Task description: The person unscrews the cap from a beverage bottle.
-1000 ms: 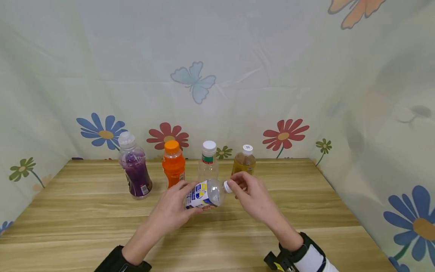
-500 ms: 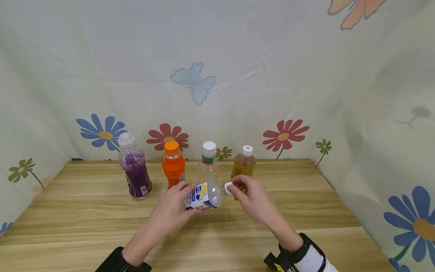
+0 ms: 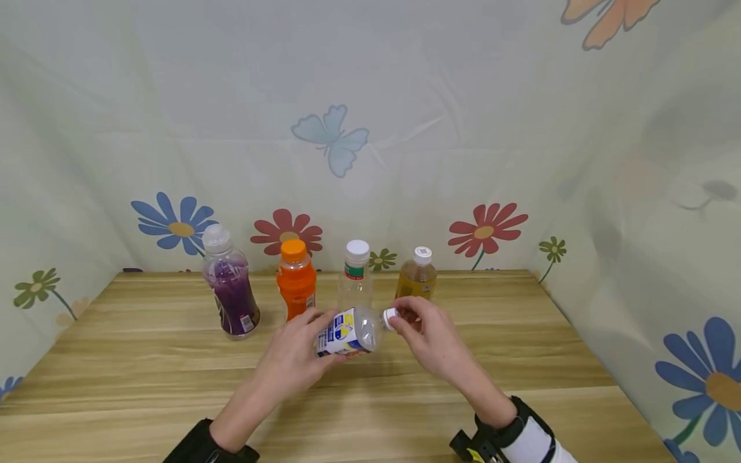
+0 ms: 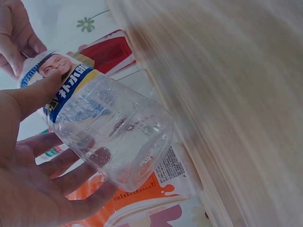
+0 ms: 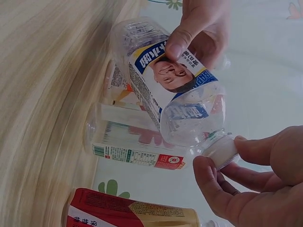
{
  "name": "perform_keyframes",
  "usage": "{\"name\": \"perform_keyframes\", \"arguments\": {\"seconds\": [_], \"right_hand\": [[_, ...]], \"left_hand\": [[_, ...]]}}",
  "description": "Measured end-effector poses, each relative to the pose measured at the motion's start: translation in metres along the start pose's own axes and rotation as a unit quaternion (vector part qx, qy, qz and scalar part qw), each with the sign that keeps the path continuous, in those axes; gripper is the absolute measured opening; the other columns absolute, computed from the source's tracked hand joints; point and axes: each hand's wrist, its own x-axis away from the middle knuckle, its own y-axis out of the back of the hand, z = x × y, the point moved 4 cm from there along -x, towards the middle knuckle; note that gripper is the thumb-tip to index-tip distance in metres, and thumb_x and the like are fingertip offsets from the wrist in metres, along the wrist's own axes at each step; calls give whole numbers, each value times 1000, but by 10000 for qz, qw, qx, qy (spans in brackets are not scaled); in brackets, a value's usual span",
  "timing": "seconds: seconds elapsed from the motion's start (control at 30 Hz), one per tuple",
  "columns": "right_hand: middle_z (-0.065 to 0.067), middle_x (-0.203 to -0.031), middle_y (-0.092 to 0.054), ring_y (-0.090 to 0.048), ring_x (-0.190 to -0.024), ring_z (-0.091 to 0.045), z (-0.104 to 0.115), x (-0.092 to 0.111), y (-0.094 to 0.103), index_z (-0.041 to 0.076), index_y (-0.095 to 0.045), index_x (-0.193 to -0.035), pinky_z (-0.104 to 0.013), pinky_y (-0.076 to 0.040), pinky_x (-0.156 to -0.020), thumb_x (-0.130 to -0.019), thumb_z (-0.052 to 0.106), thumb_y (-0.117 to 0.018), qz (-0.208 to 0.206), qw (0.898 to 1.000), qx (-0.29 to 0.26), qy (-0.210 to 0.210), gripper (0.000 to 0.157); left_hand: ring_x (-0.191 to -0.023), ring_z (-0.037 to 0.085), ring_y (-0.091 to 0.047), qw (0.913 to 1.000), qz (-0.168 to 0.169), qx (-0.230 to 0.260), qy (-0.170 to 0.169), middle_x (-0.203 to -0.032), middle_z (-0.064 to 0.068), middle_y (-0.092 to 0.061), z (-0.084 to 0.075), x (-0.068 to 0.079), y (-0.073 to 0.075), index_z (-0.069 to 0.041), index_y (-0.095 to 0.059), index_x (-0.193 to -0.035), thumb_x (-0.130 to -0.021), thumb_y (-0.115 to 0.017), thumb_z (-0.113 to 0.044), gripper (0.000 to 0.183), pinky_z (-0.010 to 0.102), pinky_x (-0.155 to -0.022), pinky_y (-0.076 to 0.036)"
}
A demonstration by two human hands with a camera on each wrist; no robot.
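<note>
A clear plastic bottle (image 3: pixel 366 329) with a blue, white and yellow label lies tilted in the air, its neck toward the right. My left hand (image 3: pixel 294 352) grips it round the label, thumb on the near side. In the left wrist view its bare lower half (image 4: pixel 128 127) shows no drink inside. At the neck, the thumb and fingers of my right hand (image 3: pixel 431 334) pinch the white cap (image 3: pixel 390 319). The right wrist view shows that cap (image 5: pixel 221 152) sitting at the bottle's mouth, between thumb and fingertips.
Behind the hands several bottles stand in a row on the wooden table (image 3: pixel 145 373): a purple one (image 3: pixel 233 289), an orange one (image 3: pixel 296 283), a clear one with a white cap (image 3: pixel 356 283) and a yellow-brown one (image 3: pixel 415 280). A flowered cloth (image 3: pixel 405 173) hangs behind.
The right hand's fingers have shifted slightly at the cap, which shows at a slightly different angle. The left hand and the bottle have stayed almost still.
</note>
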Motion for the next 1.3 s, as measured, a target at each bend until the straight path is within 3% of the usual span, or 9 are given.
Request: {"name": "perform_keyframes", "arguments": {"seconds": [0.57, 1.07, 1.3], "right_hand": [[-6, -106, -65, -57, -87, -19, 1, 1, 0, 2, -69, -118, -28, -55, -72, -95, 2, -71, -109, 9994, 63, 330, 23], [-6, -110, -65, -60, -89, -22, 3, 1, -1, 3, -66, -119, -27, -54, -70, -95, -4, -69, -183, 9974, -54, 694, 24], [-4, -106, -65, -62, -90, -21, 1, 0, -1, 2, -65, -120, -29, -58, -73, -98, 4, -70, -119, 9987, -331, 382, 23]], "left_hand": [[-103, 23, -64, 10000, -54, 36, -1, -124, 7, -67, 0, 0, -1, -8, -65, -137, -76, -93, -32, 71, 46, -89, -53], [-99, 20, -61, 9995, 96, 141, 254, -122, 6, -66, 1, 1, -2, -9, -65, -138, -77, -92, -34, 71, 42, -88, -53], [-96, 20, -60, 9996, 48, 91, 263, -117, 4, -66, 2, 0, 0, -9, -65, -137, -76, -93, -34, 72, 41, -86, -52]]}}
